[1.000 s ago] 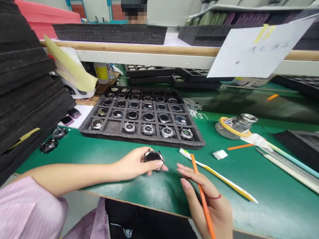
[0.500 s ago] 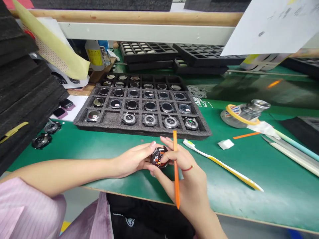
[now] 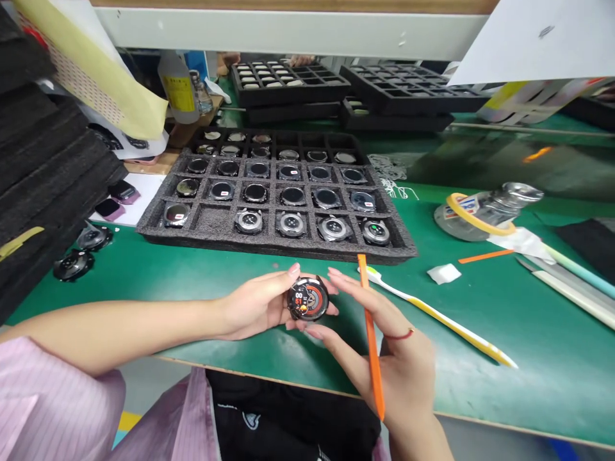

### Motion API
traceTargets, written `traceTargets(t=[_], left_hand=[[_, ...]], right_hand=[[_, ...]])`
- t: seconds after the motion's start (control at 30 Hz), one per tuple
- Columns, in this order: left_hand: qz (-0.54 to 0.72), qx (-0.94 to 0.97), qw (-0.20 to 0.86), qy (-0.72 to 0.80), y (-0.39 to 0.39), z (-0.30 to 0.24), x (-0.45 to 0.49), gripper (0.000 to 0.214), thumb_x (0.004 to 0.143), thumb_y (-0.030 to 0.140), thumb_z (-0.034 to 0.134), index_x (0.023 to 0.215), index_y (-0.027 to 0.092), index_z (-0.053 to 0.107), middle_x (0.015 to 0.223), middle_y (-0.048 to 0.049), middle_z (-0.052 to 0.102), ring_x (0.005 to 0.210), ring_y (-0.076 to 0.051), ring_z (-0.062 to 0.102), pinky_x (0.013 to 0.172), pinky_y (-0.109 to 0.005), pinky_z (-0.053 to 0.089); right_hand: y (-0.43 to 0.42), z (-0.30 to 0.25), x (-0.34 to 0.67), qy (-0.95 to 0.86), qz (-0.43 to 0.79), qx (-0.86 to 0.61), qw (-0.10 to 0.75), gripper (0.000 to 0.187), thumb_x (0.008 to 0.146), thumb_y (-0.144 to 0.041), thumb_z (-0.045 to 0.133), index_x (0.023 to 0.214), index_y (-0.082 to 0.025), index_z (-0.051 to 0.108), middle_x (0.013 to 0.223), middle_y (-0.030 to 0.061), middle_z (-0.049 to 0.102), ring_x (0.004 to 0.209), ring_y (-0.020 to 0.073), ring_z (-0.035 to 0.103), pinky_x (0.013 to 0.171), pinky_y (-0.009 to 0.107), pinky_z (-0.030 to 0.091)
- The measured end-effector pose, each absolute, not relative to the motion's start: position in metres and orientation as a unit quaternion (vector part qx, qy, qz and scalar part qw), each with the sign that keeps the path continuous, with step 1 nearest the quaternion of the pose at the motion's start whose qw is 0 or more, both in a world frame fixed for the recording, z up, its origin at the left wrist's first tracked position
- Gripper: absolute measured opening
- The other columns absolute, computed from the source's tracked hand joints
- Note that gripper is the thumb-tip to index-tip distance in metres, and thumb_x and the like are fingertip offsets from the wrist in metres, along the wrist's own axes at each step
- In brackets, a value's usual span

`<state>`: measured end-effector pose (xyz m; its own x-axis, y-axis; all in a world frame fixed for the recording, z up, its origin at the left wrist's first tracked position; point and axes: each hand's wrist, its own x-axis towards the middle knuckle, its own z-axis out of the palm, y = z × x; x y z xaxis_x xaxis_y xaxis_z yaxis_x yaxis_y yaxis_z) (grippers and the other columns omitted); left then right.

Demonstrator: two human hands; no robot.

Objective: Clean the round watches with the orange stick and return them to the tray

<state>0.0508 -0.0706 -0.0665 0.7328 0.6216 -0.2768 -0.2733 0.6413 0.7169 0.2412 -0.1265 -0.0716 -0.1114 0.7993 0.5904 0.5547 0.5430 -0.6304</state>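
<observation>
My left hand (image 3: 257, 304) holds a round smartwatch body (image 3: 308, 298) by its edges, its lit display facing up and showing colourful dial graphics. My right hand (image 3: 384, 352) grips a long orange plastic pick (image 3: 371, 336) between its fingers. The fingertips of that hand reach toward the watch from the right, at or very near its rim. The watch's underside is hidden by my left hand. Both hands are over the green work mat (image 3: 480, 358), just in front of a grey foam tray (image 3: 273, 250) with several watch bodies in its cells.
One cell of the foam tray is bare. A white-and-yellow toothbrush (image 3: 423, 310) lies right of my hands, near a white cloth pad (image 3: 444, 273) and a glass jar (image 3: 485, 211). Stacked black foam trays (image 3: 38, 153) rise at the left; more trays (image 3: 288, 83) stand behind.
The watch display, dark a second ago, is now lit and faces up. My right hand has drawn back from covering it. The view has tilted downward.
</observation>
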Motion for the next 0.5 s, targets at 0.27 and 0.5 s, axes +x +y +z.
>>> traceTargets(t=[0.27, 0.5], left_hand=[[0.23, 0.306, 0.89, 0.249, -0.07, -0.066, 0.052, 0.057, 0.088, 0.067, 0.071, 0.103, 0.012, 0.073, 0.098, -0.0135, 0.076, 0.073, -0.014, 0.057, 0.068, -0.027, 0.039], [0.196, 0.317, 0.895, 0.244, -0.07, -0.061, 0.05, 0.051, 0.091, 0.064, 0.068, 0.09, 0.013, 0.069, 0.08, -0.006, 0.069, 0.066, -0.013, 0.051, 0.063, -0.029, 0.033]], right_hand=[[-0.128, -0.074, 0.246, -0.73, 0.182, -0.434, 0.496, 0.054, 0.085, -0.017, 0.083, 0.136, -0.027, 0.067, 0.132, 0.0101, 0.075, 0.123, 0.0298, 0.072, 0.105, 0.047, 0.062], [-0.116, -0.062, 0.262, -0.749, 0.281, -0.39, 0.456, 0.03, 0.086, -0.019, 0.082, 0.114, -0.028, 0.079, 0.127, 0.0068, 0.077, 0.117, 0.0281, 0.075, 0.102, 0.041, 0.063]])
